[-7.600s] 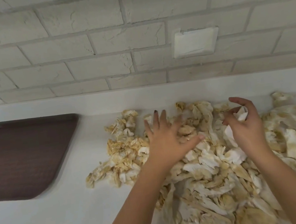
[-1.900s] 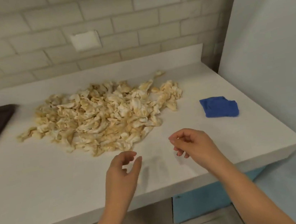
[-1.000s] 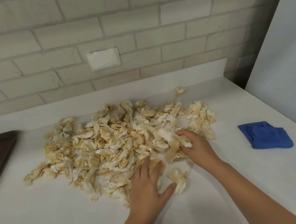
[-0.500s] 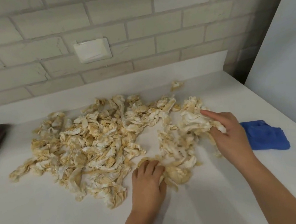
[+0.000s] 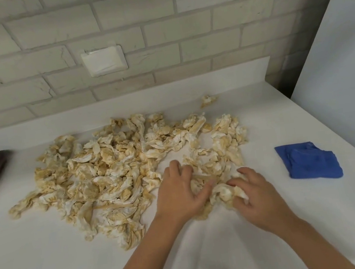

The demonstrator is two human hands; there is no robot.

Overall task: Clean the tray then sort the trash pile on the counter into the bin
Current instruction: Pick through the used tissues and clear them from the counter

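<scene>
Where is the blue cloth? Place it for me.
In the head view, the crumpled blue cloth lies on the white counter at the right, apart from the stained paper trash pile and just beyond the right hand.
</scene>
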